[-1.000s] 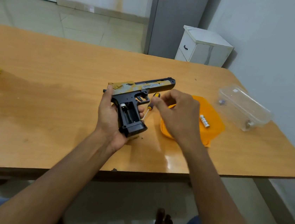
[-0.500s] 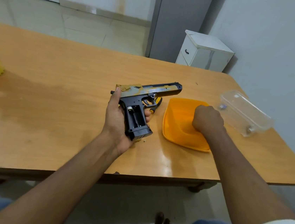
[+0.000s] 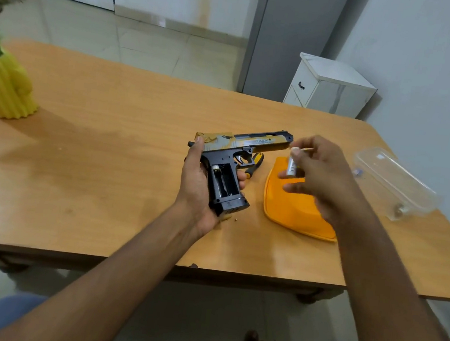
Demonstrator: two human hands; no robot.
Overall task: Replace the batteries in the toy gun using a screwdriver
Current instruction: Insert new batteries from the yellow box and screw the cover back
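Fingers (image 3: 295,161) of right hand (image 3: 324,178) pinched on battery (image 3: 292,165), raised for loading just right of toy gun (image 3: 232,168); left hand (image 3: 197,184) wrapped round grip, open compartment (image 3: 224,181) upward; screwdriver (image 3: 252,166) half hidden behind gun on desk (image 3: 109,143); battery markings blurred.

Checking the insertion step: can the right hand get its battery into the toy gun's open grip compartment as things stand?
Probably yes. The left hand holds the toy gun with its open compartment facing up and uncovered. The right hand holds the battery just beside it, with nothing between.
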